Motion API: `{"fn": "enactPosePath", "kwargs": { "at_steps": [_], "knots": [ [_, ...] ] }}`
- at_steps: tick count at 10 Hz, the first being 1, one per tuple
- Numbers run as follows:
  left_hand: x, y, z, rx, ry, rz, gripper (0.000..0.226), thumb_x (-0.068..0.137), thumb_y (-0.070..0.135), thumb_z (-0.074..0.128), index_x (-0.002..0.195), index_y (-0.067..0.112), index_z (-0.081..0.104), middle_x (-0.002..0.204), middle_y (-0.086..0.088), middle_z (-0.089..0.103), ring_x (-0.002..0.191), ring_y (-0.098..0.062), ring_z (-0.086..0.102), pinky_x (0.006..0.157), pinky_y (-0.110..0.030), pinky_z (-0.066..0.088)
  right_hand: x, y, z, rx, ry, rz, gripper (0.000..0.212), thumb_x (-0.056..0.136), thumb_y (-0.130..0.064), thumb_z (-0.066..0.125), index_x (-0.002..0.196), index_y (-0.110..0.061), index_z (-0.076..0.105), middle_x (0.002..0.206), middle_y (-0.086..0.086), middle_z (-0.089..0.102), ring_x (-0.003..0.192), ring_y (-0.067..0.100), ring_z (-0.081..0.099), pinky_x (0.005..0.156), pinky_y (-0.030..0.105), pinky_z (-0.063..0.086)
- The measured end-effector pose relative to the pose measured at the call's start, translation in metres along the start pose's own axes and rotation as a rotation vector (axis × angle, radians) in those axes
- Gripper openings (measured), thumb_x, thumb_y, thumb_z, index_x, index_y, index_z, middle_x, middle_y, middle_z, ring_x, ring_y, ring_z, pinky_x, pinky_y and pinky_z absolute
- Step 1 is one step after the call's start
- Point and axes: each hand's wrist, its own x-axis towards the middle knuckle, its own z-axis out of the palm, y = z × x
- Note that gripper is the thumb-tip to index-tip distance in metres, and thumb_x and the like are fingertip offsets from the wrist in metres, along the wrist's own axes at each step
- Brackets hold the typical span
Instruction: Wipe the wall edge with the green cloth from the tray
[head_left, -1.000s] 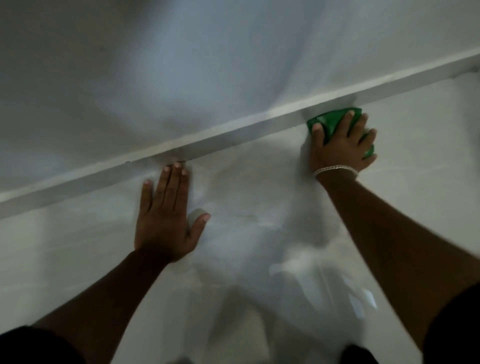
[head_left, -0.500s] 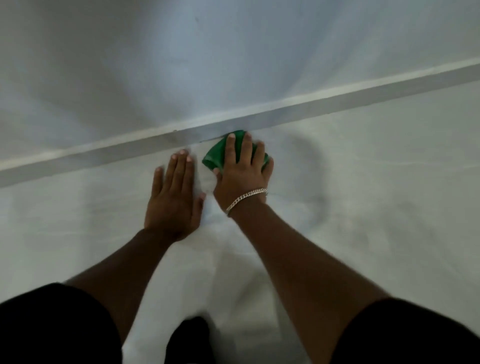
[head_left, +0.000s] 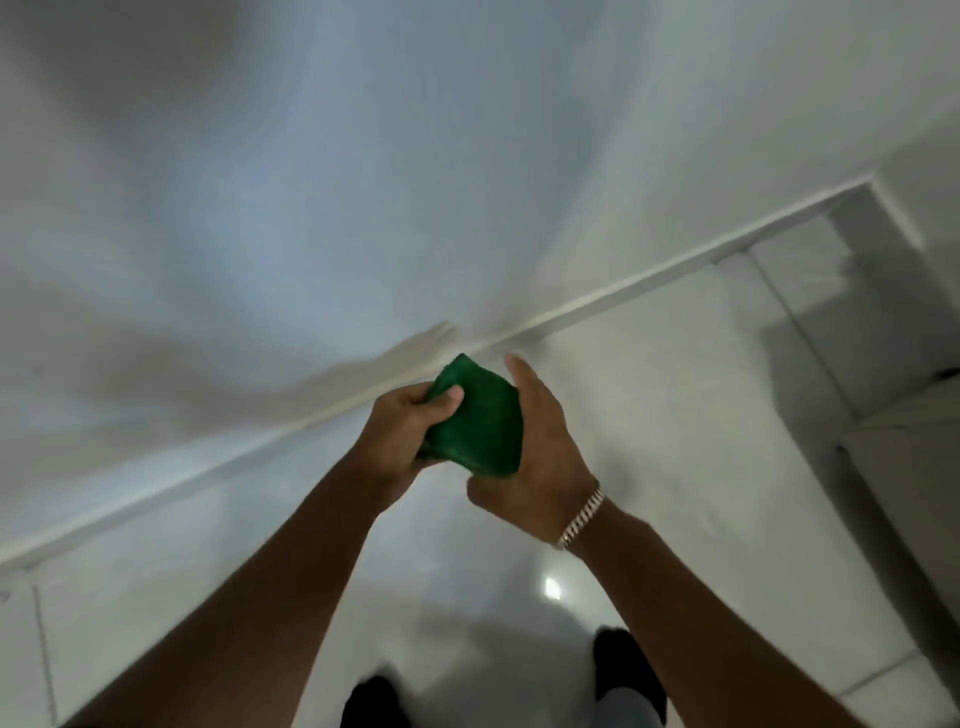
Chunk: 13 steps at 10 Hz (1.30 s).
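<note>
A folded green cloth (head_left: 480, 423) is held up in the air between both hands, off the floor and in front of the wall edge. My left hand (head_left: 402, 434) grips its left side with the thumb on top. My right hand (head_left: 540, 462), with a chain bracelet on the wrist, cups its right side with the fingers stretched upward. The wall edge (head_left: 639, 288), a pale skirting strip, runs diagonally from lower left to upper right where the white wall meets the floor. No tray is in view.
A glossy white tiled floor (head_left: 675, 441) lies below with a light glare on it. My dark shoes (head_left: 623, 670) show at the bottom. At the right, the wall turns a corner (head_left: 883, 208) and a pale low block (head_left: 909, 467) stands there.
Both hands have lifted off the floor. The cloth, pressed against the skirting by my right hand before, is now held up between both hands. The view has risen and shifted.
</note>
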Motion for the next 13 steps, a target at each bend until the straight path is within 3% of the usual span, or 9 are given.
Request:
{"fn": "enactPosePath", "kwargs": {
  "at_steps": [1, 2, 3, 5, 8, 10, 11, 12, 13],
  "knots": [
    [-0.032, 0.048, 0.056, -0.020, -0.153, -0.009, 0.042, 0.084, 0.023, 0.063, 0.120, 0.002, 0.064, 0.110, -0.018, 0.073, 0.097, -0.031, 0.073, 0.069, -0.038, 0.062, -0.040, -0.030, -0.078, 0.493, 0.197, 0.230, 0.104, 0.067, -0.013, 0.081, 0.149, -0.024, 0.018, 0.136, -0.012, 0.042, 0.123, -0.003, 0.046, 0.094, 0.012, 0.044],
    [-0.069, 0.095, 0.135, 0.008, -0.297, -0.031, 0.054, 0.078, 0.027, 0.064, 0.123, -0.002, 0.061, 0.116, -0.021, 0.071, 0.100, -0.033, 0.071, 0.075, -0.041, 0.063, -0.074, -0.046, -0.158, 0.852, 0.424, 0.393, 0.075, 0.075, 0.003, 0.077, 0.139, -0.013, 0.043, 0.116, 0.010, 0.069, 0.105, 0.026, 0.067, 0.091, 0.044, 0.056],
    [-0.116, 0.139, 0.233, 0.081, -0.407, -0.074, 0.054, 0.080, 0.027, 0.067, 0.123, -0.005, 0.060, 0.117, -0.022, 0.070, 0.102, -0.034, 0.070, 0.078, -0.040, 0.062, -0.124, -0.063, -0.243, 0.928, 0.644, 0.424, 0.040, 0.077, 0.006, 0.073, 0.114, -0.006, 0.063, 0.083, 0.006, 0.079, 0.088, 0.034, 0.073, 0.074, 0.043, 0.062],
    [-0.179, 0.196, 0.388, 0.461, -0.545, -0.089, 0.034, 0.086, 0.003, 0.065, 0.119, 0.007, 0.065, 0.121, -0.022, 0.070, 0.111, -0.035, 0.068, 0.094, -0.049, 0.057, -0.203, -0.091, -0.371, 0.930, 0.954, 0.462, 0.033, 0.078, 0.005, 0.073, 0.110, -0.002, 0.064, 0.073, 0.001, 0.078, 0.072, 0.018, 0.074, 0.061, 0.028, 0.062],
    [-0.167, 0.184, 0.626, 0.852, -0.664, 0.153, 0.043, 0.080, -0.011, 0.064, 0.122, -0.003, 0.063, 0.105, -0.012, 0.071, 0.088, -0.023, 0.070, 0.073, -0.027, 0.060, -0.246, -0.013, -0.522, 0.876, 1.388, 0.540, 0.038, 0.077, -0.002, 0.078, 0.111, -0.012, 0.064, 0.089, 0.030, 0.072, 0.083, 0.038, 0.072, 0.077, 0.049, 0.061],
    [-0.091, 0.124, 0.697, 1.070, -0.612, 0.294, 0.034, 0.072, 0.001, 0.074, 0.106, 0.003, 0.072, 0.101, -0.014, 0.076, 0.093, -0.030, 0.073, 0.089, -0.046, 0.060, -0.211, 0.088, -0.553, 0.693, 1.456, 0.696, 0.040, 0.078, -0.008, 0.077, 0.116, -0.011, 0.067, 0.089, 0.012, 0.076, 0.081, 0.026, 0.073, 0.080, 0.045, 0.061],
    [-0.062, 0.113, 0.716, 1.260, -0.688, 0.397, 0.025, 0.072, 0.008, 0.077, 0.096, 0.002, 0.074, 0.099, -0.019, 0.076, 0.091, -0.031, 0.072, 0.087, -0.044, 0.060, -0.195, 0.117, -0.557, 0.492, 1.439, 0.804, 0.035, 0.079, -0.017, 0.077, 0.113, -0.012, 0.071, 0.092, 0.010, 0.076, 0.079, 0.020, 0.069, 0.084, 0.032, 0.058],
    [-0.054, 0.111, 0.724, 1.437, -0.712, 0.515, 0.014, 0.074, 0.007, 0.073, 0.084, 0.011, 0.064, 0.092, -0.015, 0.072, 0.090, -0.029, 0.069, 0.080, -0.034, 0.058, -0.189, 0.126, -0.560, 0.388, 1.431, 0.838, 0.032, 0.077, -0.020, 0.079, 0.107, -0.012, 0.073, 0.092, 0.010, 0.076, 0.081, 0.023, 0.070, 0.087, 0.036, 0.057],
    [-0.071, 0.117, 0.717, 1.511, -0.672, 0.568, 0.026, 0.080, 0.008, 0.067, 0.106, 0.008, 0.064, 0.102, -0.008, 0.064, 0.103, -0.028, 0.064, 0.080, -0.029, 0.047, -0.197, 0.113, -0.556, 0.380, 1.545, 0.827, 0.043, 0.078, -0.022, 0.079, 0.117, -0.008, 0.067, 0.107, 0.012, 0.073, 0.085, 0.017, 0.067, 0.082, 0.021, 0.052]
  ]
}}
